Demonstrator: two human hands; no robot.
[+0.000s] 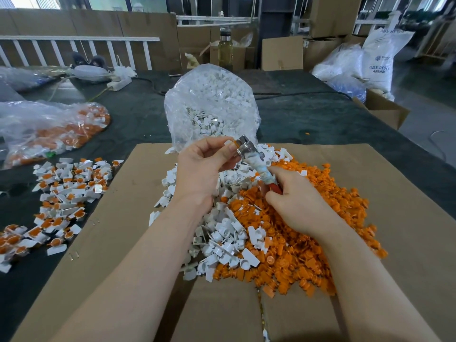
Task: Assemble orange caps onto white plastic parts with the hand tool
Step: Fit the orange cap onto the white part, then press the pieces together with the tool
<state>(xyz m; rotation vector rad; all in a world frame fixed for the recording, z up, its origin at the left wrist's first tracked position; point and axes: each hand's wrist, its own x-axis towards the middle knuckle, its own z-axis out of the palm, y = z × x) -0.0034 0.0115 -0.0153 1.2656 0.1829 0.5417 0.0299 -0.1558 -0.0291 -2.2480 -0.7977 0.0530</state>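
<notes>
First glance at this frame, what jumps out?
The big orange caps pile on the cardboard sheet, right of centre, with loose white parts beside it. Above them, the right hand grips the hand tool while the left hand pinches a piece at its metal head.

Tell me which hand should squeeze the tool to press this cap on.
The right hand. It already grips the handle of the hand tool, while the left hand is busy: its fingers hold the small part at the tool's metal head, so it seems best left steadying that.
</notes>
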